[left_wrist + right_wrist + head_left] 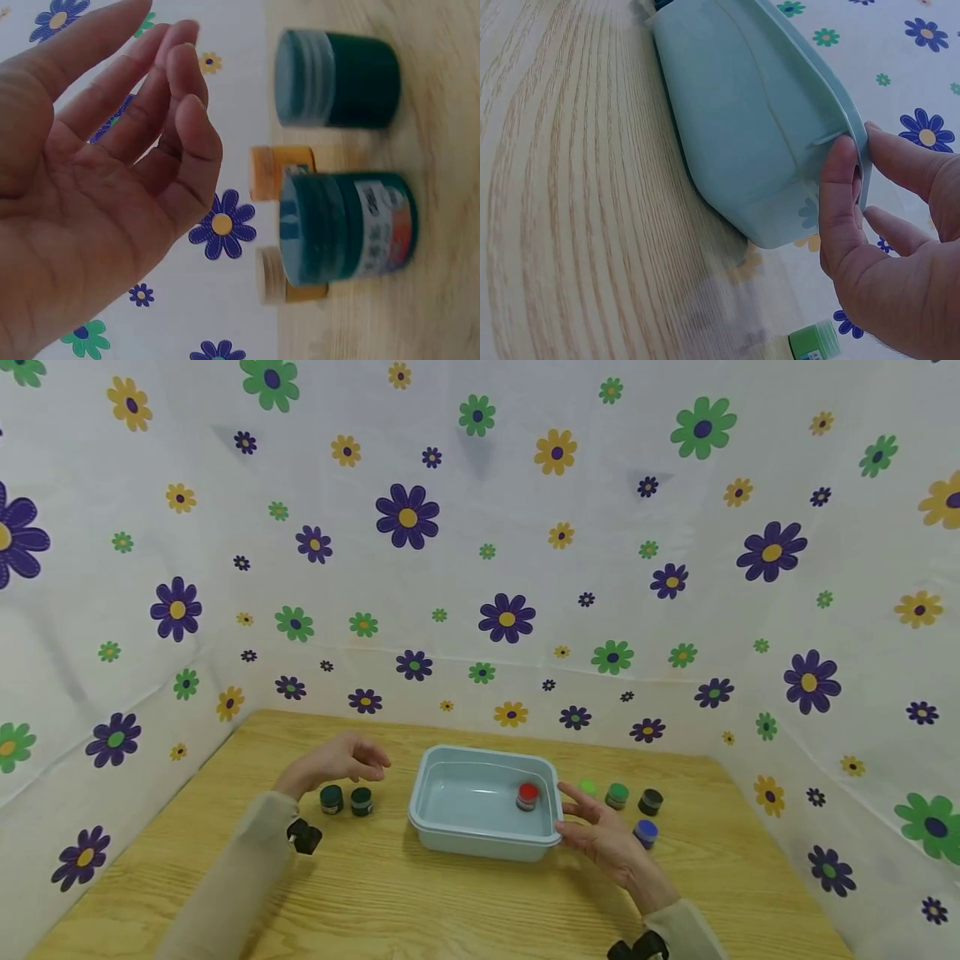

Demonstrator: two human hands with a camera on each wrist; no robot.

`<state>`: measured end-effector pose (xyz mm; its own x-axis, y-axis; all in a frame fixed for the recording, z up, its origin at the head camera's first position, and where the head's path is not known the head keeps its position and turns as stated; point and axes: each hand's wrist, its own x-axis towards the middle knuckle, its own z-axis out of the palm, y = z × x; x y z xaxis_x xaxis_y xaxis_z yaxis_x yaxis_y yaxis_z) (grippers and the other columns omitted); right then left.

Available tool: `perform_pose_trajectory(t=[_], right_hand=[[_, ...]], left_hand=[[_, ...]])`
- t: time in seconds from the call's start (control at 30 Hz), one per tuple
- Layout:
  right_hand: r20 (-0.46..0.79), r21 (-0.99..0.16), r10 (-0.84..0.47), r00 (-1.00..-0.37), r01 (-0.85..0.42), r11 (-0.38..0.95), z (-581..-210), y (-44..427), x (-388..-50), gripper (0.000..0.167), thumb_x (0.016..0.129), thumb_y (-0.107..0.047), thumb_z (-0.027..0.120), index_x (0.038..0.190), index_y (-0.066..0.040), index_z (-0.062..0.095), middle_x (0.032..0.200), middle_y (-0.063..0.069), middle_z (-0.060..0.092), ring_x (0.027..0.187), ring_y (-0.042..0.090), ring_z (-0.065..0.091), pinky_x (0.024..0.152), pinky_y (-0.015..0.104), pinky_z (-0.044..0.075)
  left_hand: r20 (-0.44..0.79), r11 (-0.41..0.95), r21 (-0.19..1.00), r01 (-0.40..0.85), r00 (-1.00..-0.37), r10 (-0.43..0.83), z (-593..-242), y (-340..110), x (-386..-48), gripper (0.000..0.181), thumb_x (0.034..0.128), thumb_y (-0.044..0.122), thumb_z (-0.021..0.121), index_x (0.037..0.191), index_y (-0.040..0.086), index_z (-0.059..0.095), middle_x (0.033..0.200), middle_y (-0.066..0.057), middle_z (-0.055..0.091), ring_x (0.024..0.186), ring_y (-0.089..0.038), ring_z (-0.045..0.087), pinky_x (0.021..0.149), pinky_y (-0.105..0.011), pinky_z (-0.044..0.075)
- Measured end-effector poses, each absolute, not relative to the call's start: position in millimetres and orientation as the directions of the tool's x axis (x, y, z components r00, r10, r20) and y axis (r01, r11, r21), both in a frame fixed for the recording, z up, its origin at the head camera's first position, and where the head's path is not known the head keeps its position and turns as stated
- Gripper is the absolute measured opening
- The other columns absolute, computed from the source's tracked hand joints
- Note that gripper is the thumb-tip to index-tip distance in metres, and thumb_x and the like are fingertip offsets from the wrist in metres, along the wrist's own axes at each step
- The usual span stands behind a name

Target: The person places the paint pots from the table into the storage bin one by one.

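Observation:
A light blue plastic basin (480, 841) stands on the table, a red-lidded paint jar (527, 797) inside it toward the right. My right hand (603, 843) pinches the basin's right rim; in the right wrist view, thumb and fingers (841, 187) lie on both sides of that rim. Over on the left, my left hand (337, 763) is held above the table with loosely bent fingers and nothing in them. Close to it are two dark green paint jars (331, 799) (349, 229). Two orange-yellow jars (281, 172) show behind them in the left wrist view; the head view hides these.
Right of the basin stand a light green jar (587, 788), a green jar (617, 795), a black jar (651, 802) and a blue-lidded jar (645, 832). A flower-patterned white sheet (480, 477) encloses the wooden table (450, 910) at the back and sides.

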<state>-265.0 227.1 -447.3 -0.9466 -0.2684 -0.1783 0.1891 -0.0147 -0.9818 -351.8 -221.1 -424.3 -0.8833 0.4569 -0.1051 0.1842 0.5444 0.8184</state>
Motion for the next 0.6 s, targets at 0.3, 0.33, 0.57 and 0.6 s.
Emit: perform_pose_trajectory(t=[0.3, 0.33, 0.57, 0.6], right_hand=[[-0.179, -0.982, -0.268, -0.947, 0.189, -0.011, -448, 227, -266, 0.077, 0.091, -0.003, 0.068, 0.155, -0.014, 0.028, 0.144, 0.027, 0.034, 0.109, 0.024, 0.062, 0.088, 0.028, 0.058], [-0.178, -0.982, -0.267, -0.947, 0.188, -0.010, -448, 227, -266, 0.076, 0.091, -0.003, 0.068, 0.155, -0.014, 0.028, 0.144, 0.027, 0.035, 0.108, 0.023, 0.062, 0.087, 0.028, 0.058], [-0.176, -0.983, -0.268, -0.947, 0.186, -0.012, -449, 227, -265, 0.076, 0.091, -0.003, 0.067, 0.155, -0.014, 0.028, 0.143, 0.027, 0.034, 0.106, 0.022, 0.062, 0.086, 0.027, 0.058], [-0.176, -0.983, -0.269, -0.947, 0.186, -0.011, -449, 227, -265, 0.076, 0.091, -0.003, 0.067, 0.155, -0.014, 0.028, 0.143, 0.027, 0.034, 0.106, 0.022, 0.062, 0.086, 0.027, 0.058]], left_hand=[[-0.128, 0.593, 0.772, 0.229, -0.858, 0.497, -435, -237, -351, 0.036, 0.0826, 0.016, 0.078, 0.113, -0.002, 0.068, 0.109, -0.015, 0.071, 0.093, -0.019, 0.062, 0.082, -0.034, 0.056], [-0.137, 0.600, 0.766, 0.229, -0.855, 0.501, -437, -238, -351, 0.038, 0.0812, 0.016, 0.080, 0.113, -0.001, 0.069, 0.110, -0.015, 0.070, 0.092, -0.019, 0.062, 0.082, -0.034, 0.056], [-0.191, 0.637, 0.734, 0.234, -0.830, 0.524, -447, -243, -353, 0.043, 0.0783, 0.016, 0.082, 0.116, 0.002, 0.068, 0.117, -0.012, 0.069, 0.098, -0.021, 0.060, 0.090, -0.038, 0.053], [-0.189, 0.636, 0.732, 0.244, -0.825, 0.533, -449, -243, -354, 0.043, 0.0782, 0.015, 0.082, 0.116, 0.002, 0.068, 0.117, -0.011, 0.068, 0.098, -0.021, 0.060, 0.091, -0.038, 0.053]])
